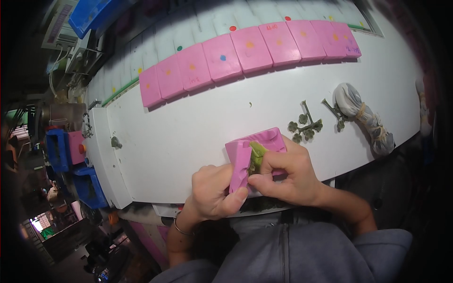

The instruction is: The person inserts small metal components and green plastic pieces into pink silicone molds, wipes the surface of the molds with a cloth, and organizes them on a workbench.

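Left hand: grip clamped on the near-left edge of a pink mould block, bending that flap up; block looks soft and rubbery, light, lying at the near edge of the white tabletop. Right hand: fingertips pinched on a green casting seated in the opened mould, seemingly thin and breakable; hold it low, by its stem. Loose green sprigs lie beyond, apart.

Left hand grips the pink mould at its seven o'clock edge; right hand pinches the green piece inside.
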Demonstrator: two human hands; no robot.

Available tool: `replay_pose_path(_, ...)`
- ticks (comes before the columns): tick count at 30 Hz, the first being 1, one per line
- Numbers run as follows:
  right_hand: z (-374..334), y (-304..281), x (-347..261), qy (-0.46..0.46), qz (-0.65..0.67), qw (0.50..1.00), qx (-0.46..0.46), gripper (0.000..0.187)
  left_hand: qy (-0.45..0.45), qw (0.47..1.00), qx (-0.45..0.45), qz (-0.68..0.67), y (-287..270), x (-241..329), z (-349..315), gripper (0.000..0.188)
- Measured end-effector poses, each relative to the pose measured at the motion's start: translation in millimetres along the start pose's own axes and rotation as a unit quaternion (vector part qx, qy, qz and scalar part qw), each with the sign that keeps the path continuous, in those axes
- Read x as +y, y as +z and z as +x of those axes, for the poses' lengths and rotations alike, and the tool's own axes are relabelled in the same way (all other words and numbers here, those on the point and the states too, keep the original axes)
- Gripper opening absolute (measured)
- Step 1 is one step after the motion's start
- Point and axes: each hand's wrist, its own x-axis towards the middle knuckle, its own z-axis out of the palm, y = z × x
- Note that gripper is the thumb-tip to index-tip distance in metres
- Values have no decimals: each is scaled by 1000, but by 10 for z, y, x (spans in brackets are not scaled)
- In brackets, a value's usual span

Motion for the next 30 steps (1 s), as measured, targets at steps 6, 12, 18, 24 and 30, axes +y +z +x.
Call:
replay_pose_path(6,-19,46,5,-8,4,1000,30,29,12,1000,12,19,34,-3,-12,17)
replay_pose_path(12,-35,83,12,-18,3,998,63,29,19,999,22,21,26,-11,-8,16)
replay_pose_path(18,-42,67,31,-17,-10,998,53,32,23,999,19,40,38,-15,-10,16)
replay_pose_path(24,-45,91,-4,-3,-6,998,64,31,15,999,22,18,33,-5,-25,16)
replay_pose_path(30,-54,61,-16,-13,-30,996,80,26,15,997,68,26,33,-29,-64,20)
